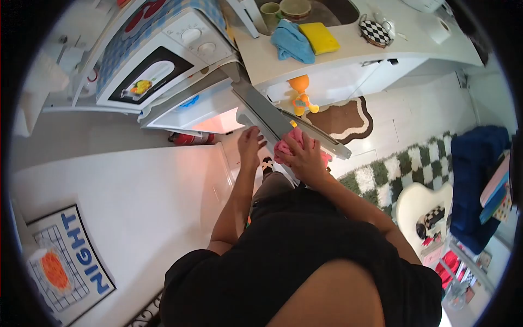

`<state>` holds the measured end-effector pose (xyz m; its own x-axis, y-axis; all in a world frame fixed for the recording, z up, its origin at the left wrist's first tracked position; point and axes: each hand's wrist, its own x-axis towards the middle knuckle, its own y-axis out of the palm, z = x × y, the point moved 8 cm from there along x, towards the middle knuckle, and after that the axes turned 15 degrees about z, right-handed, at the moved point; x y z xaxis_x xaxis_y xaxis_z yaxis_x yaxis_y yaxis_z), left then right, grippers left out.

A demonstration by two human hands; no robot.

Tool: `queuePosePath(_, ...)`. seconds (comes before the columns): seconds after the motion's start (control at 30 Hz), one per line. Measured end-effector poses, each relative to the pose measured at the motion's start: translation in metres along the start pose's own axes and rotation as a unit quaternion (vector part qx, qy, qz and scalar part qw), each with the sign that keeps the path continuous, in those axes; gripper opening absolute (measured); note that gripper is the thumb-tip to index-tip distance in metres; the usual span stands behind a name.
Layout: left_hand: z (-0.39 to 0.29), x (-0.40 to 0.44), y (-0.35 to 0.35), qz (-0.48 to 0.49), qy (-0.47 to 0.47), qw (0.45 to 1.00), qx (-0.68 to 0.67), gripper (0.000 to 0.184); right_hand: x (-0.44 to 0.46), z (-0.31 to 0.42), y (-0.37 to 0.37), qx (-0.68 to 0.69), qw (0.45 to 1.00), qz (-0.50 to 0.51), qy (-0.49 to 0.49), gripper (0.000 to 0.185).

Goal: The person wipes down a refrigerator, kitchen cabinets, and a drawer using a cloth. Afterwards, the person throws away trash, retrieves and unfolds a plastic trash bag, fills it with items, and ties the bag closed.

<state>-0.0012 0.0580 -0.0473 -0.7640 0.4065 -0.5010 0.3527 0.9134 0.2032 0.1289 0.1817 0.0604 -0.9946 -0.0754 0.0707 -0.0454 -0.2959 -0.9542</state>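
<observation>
My right hand (306,161) is closed over a crumpled pink cloth (283,148) and presses it near the top edge of an open fridge door (267,111). My left hand (250,146) is on the inner side of that door, its fingers loosely bent and apart, with nothing visible in them. Whether its fingertips touch the door, I cannot tell. The door stands swung out from a small fridge (188,111), whose lit interior shows something blue inside. A small yellow label (293,123) sits on the door near the cloth.
A white microwave (163,60) stands above the fridge. On the counter (261,60) lie a blue cloth (292,41) and a yellow cloth (319,38) beside the sink. An orange figure (300,95), a brown mat (340,121) and a red fire extinguisher (190,138) are lower down.
</observation>
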Motion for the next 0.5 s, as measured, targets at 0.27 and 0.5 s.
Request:
queuePosePath(0.27,-0.002,-0.011,0.020,-0.014,0.039,0.999,0.018,0.027,0.007,-0.003,0.010,0.009,0.999,0.028,-0.025,0.031)
queuePosePath(0.5,0.017,-0.011,0.012,-0.005,0.074,0.993,-0.094,0.024,0.130,-0.003,-0.044,0.052,0.996,0.016,-0.072,0.048)
